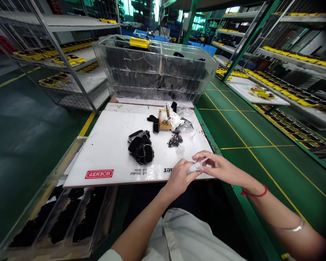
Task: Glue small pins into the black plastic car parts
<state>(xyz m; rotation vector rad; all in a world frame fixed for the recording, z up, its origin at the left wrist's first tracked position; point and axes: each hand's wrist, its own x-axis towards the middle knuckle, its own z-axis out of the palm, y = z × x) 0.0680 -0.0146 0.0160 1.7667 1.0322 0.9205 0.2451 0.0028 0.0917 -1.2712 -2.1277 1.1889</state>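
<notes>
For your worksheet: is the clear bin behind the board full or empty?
Partly filled: the clear bin holds stacked dark trays and a yellow part on top.

The scene is evenly lit from overhead, with glare seen on the white board (111, 145), teal daylight glimpsed at the far windows (130, 7), and strong wide-angle bending and darkening observed toward the edges.

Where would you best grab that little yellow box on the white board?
Probably by the two outer side walls of the yellow box, coming from above. It stands upright with its top open and tools sticking out, and crumpled plastic bags crowd its right side.
</notes>
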